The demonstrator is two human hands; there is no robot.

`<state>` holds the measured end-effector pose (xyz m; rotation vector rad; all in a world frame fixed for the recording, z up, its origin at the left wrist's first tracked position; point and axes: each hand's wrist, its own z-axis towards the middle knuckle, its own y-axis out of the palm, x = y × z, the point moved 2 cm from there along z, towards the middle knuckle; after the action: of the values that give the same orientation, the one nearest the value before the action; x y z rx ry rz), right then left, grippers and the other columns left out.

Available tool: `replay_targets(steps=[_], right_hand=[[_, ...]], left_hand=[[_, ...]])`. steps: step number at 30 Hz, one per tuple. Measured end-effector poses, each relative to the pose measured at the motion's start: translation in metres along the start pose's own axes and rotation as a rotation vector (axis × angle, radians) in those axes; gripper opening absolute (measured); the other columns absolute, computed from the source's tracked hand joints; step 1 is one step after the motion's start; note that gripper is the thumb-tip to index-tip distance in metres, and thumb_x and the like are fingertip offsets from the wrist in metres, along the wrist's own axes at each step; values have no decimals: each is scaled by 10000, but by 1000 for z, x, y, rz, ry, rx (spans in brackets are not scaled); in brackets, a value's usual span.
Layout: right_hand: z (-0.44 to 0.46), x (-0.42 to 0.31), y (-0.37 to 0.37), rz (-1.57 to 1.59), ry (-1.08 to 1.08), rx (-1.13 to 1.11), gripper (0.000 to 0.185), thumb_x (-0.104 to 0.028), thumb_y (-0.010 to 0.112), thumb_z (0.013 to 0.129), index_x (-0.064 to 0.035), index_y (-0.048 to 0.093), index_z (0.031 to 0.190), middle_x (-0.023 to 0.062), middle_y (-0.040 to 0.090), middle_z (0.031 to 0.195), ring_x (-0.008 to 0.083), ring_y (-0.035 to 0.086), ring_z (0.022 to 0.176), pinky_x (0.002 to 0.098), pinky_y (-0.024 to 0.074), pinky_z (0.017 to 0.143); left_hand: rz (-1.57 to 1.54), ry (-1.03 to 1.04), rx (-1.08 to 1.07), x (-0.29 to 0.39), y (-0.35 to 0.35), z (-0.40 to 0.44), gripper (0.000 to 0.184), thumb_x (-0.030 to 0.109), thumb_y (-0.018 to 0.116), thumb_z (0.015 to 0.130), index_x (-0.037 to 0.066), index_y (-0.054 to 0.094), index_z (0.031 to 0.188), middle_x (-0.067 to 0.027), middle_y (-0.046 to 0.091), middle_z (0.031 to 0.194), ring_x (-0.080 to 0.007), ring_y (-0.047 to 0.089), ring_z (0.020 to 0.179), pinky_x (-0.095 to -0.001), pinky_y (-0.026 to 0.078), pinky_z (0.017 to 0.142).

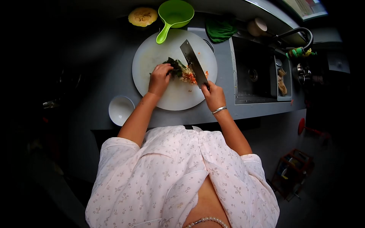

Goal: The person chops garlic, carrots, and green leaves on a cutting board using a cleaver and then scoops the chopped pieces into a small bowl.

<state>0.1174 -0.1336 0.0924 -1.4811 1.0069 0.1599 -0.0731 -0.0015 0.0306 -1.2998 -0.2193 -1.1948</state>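
Note:
My right hand is wrapped round the handle of a cleaver, whose broad blade points up and away over the right half of a round white cutting board. Against the blade's left side lies a heap of chopped red and pale bits. My left hand has its fingers curled on dark leafy greens left of the heap; its fingertips are partly hidden among the leaves.
A green dipper overlaps the board's far edge, beside a cut melon half. A white bowl stands near left. To the right are a green cloth, a sink and a black faucet.

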Motion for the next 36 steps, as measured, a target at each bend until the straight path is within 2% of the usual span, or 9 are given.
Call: replay_targets(steps=[8, 14, 16, 20, 25, 28, 30, 34, 36], right_hand=[[-3, 3, -4, -3, -45, 38, 257, -244, 563, 891, 0, 644, 871, 186, 581, 602, 305, 569, 517, 375, 435, 525], [0, -1, -1, -40, -40, 27, 266, -249, 563, 888, 5, 641, 863, 202, 591, 621, 329, 590, 548, 387, 446, 541], [0, -2, -2, -29, -46, 22, 269, -249, 564, 888, 7, 640, 862, 199, 592, 619, 327, 590, 547, 387, 446, 542], [-2, 1, -4, -4, -19, 25, 275, -248, 567, 887, 16, 638, 858, 187, 595, 611, 313, 587, 537, 383, 443, 536], [-11, 2, -4, 4, -36, 49, 269, -241, 571, 886, 18, 637, 855, 182, 593, 604, 302, 578, 520, 378, 436, 523], [-15, -2, -4, 37, -20, 28, 262, -238, 574, 886, 14, 638, 854, 183, 591, 601, 298, 578, 515, 375, 434, 515], [-18, -7, -3, 62, -32, 9, 234, -265, 568, 876, -46, 650, 861, 200, 621, 666, 396, 611, 637, 449, 477, 584], [-23, -18, 5, 45, -53, -18, 214, -252, 561, 877, -54, 643, 881, 203, 619, 665, 402, 610, 644, 458, 478, 589], [-25, -20, 14, 35, -116, 18, 216, -215, 571, 890, -8, 633, 884, 190, 584, 603, 333, 583, 525, 382, 439, 514]], left_hand=[[-40, 122, -168, 2, -12, 11, 261, -73, 672, 683, 38, 641, 917, -122, 657, 1007, -309, 615, 967, -390, 504, 853], [-44, 42, -379, 4, -16, 36, 401, -51, 667, 725, 78, 582, 1095, -150, 654, 998, -346, 613, 955, -415, 502, 833], [-67, -135, -604, -3, -11, 52, 487, -42, 678, 750, 101, 542, 1195, -158, 647, 1045, -336, 611, 989, -399, 495, 866], [-77, -102, -820, -16, 2, 81, 571, -20, 687, 742, 120, 539, 1276, -178, 645, 1075, -332, 617, 983, -387, 488, 868], [44, -93, -918, -23, 12, 81, 386, 14, 708, 725, 40, 643, 1105, -163, 650, 1028, -321, 620, 957, -371, 492, 846], [30, -95, -668, -18, 8, 54, 302, -5, 705, 717, 23, 657, 1014, -157, 639, 978, -330, 618, 915, -381, 494, 823], [-33, -40, -362, -13, 4, 34, 284, -31, 706, 689, 23, 644, 960, -149, 623, 940, -337, 603, 917, -389, 486, 832], [-1, 74, -52, 5, 2, 4, 315, -56, 712, 623, 36, 623, 911, -129, 595, 998, -327, 557, 1011, -394, 464, 876], [14, 60, -22, 6, 6, -7, 329, -58, 718, 609, 37, 622, 909, -125, 582, 1032, -332, 550, 1014, -392, 467, 879]])
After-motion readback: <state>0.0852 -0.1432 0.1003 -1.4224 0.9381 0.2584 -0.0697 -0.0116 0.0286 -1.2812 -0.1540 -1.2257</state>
